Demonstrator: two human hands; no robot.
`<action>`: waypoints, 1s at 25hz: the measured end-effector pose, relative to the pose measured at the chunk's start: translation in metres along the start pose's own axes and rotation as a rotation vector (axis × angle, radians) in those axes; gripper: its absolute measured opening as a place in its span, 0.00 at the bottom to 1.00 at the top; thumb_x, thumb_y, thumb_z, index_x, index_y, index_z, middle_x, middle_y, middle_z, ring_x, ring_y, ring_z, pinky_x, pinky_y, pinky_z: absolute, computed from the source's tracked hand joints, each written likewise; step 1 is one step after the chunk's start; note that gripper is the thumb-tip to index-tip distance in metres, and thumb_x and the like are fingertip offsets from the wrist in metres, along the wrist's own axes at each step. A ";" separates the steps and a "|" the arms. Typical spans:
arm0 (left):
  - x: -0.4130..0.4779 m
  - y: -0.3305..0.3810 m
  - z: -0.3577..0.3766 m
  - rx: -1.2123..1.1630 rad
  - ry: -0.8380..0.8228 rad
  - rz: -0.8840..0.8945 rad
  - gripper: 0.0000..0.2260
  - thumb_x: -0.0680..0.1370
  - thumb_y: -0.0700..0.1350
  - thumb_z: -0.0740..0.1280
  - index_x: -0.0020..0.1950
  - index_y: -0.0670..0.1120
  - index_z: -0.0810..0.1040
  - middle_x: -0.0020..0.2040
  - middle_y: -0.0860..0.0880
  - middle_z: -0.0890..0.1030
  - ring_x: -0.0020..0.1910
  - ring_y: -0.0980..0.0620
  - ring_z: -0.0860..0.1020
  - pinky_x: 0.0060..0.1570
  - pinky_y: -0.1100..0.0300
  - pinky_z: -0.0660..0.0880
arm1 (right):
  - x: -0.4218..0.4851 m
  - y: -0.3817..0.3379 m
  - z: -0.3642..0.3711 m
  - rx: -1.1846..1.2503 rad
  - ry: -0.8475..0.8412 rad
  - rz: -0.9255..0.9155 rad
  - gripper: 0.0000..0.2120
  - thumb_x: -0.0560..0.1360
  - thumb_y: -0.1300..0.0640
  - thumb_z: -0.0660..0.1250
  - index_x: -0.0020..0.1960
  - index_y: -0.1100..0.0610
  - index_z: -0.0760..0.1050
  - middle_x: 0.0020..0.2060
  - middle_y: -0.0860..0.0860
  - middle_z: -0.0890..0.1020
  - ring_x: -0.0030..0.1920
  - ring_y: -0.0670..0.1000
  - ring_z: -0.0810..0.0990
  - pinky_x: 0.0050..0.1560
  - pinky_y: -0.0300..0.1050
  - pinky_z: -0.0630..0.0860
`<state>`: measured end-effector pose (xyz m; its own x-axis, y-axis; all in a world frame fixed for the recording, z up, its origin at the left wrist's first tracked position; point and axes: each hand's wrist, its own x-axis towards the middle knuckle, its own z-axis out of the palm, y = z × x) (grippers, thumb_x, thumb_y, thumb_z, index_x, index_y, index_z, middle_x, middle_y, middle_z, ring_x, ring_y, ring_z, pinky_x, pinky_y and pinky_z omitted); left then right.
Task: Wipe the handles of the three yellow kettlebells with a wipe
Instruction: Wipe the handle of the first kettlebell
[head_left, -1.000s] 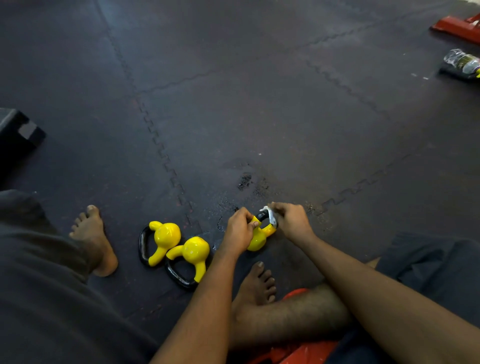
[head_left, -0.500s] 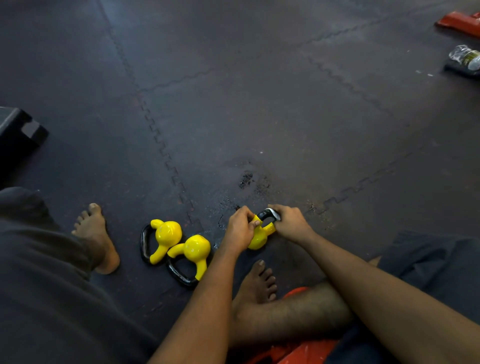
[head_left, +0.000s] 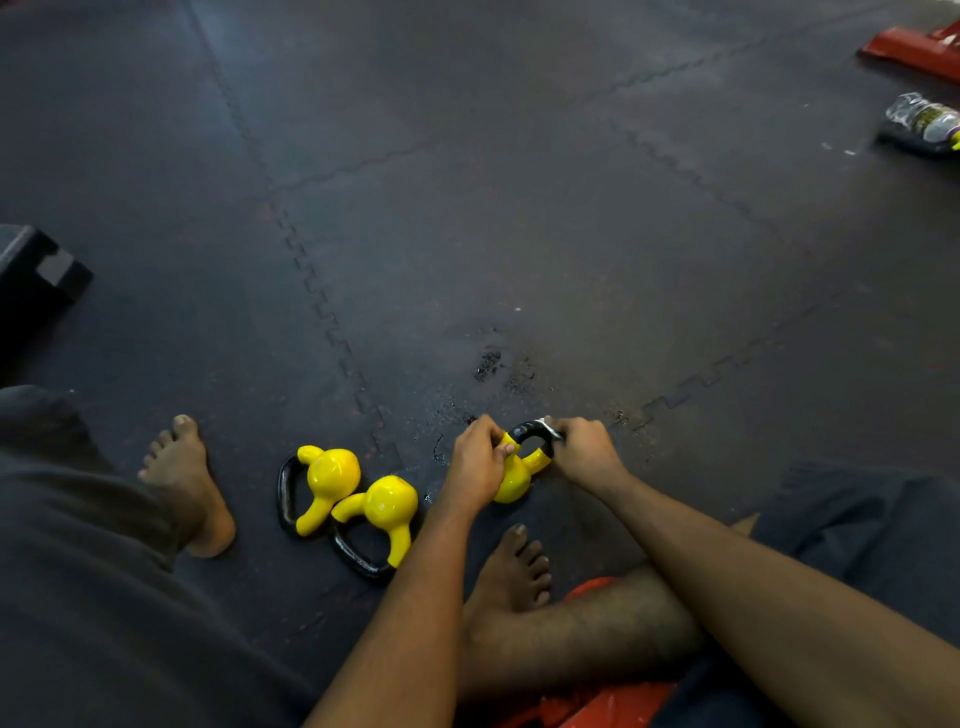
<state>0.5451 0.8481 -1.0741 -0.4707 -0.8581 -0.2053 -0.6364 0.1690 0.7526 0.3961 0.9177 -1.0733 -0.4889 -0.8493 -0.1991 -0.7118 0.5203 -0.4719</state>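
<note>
Lying on their sides on the mat (head_left: 519, 234), near and to the left, the left kettlebell (head_left: 330, 478) and the middle kettlebell (head_left: 389, 504) are seen touching each other. Neither is touched by a hand, and both are unmoved since a second ago; whether their handles have been wiped cannot be told.

Just right of them and slightly farther, the right kettlebell (head_left: 511, 480) is held tilted, with its black handle (head_left: 527, 431) turned to the far side. Its yellow neck is gripped by the left hand (head_left: 475, 460), fingers curled round it. The wipe (head_left: 549, 428) is pinched by the right hand (head_left: 584, 452) against the right end of the handle.

A second ago the wipe was wrapped lower on the handle's right side. It has since been drawn up to the right top corner, and more of the black arc is now bared. This handle is judged to be mid-wipe, with the top and left side possibly still to be covered.

Far to the right, a bottle (head_left: 924, 117) and a red object (head_left: 914, 47) are seen, well apart from the work.
</note>
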 end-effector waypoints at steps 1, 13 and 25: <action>0.001 0.000 -0.001 0.002 0.004 0.002 0.04 0.77 0.42 0.68 0.45 0.43 0.74 0.45 0.47 0.77 0.43 0.51 0.74 0.40 0.61 0.65 | -0.001 -0.002 -0.001 -0.030 0.009 -0.030 0.17 0.77 0.59 0.59 0.63 0.51 0.78 0.48 0.60 0.84 0.52 0.65 0.79 0.46 0.50 0.75; 0.005 0.005 -0.002 0.035 0.010 0.001 0.04 0.77 0.41 0.67 0.44 0.43 0.72 0.44 0.46 0.76 0.43 0.49 0.73 0.40 0.58 0.65 | -0.005 -0.008 0.010 -0.163 0.080 -0.133 0.19 0.76 0.60 0.57 0.65 0.54 0.74 0.40 0.62 0.82 0.43 0.66 0.79 0.35 0.51 0.70; 0.006 0.006 -0.004 0.073 0.000 0.011 0.05 0.78 0.41 0.66 0.44 0.43 0.71 0.44 0.46 0.75 0.43 0.49 0.72 0.40 0.58 0.65 | -0.015 -0.020 0.003 -0.197 0.082 -0.081 0.18 0.78 0.60 0.57 0.67 0.57 0.71 0.43 0.62 0.80 0.46 0.65 0.79 0.36 0.48 0.65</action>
<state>0.5408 0.8417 -1.0689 -0.4780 -0.8558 -0.1977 -0.6742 0.2132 0.7071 0.4193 0.9195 -1.0635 -0.4597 -0.8832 -0.0928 -0.8313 0.4647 -0.3049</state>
